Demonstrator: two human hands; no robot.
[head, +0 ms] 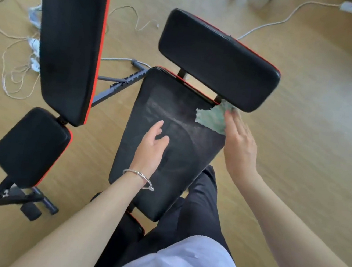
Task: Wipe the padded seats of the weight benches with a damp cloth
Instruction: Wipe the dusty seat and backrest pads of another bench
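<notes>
Left hand point(151, 146), a silver bangle point(138, 176) at its wrist, lay with fingers loosely spread over the middle of the long black padded seat with red trim point(178, 164). Whether the palm touched the vinyl or hovered just above it could not be told. It looked placed to steady the bench against the wiping.

Right hand point(239, 141) was flat, fingers straight and together, pressing on a crumpled pale green cloth point(211, 118) at the far right corner of the bench, just beside the gap under the shorter black pad point(217, 60). The flat palm probably served to spread pressure across the cloth rather than bunch it.

Pale arcs and streaks on the seat suggested much of it was already wiped, the corner being the part in hand. A second black-and-red weight bench point(71, 38) stood to the left on the wooden floor point(315, 128). Its pads showed no such marks, so it likely remained to do.
</notes>
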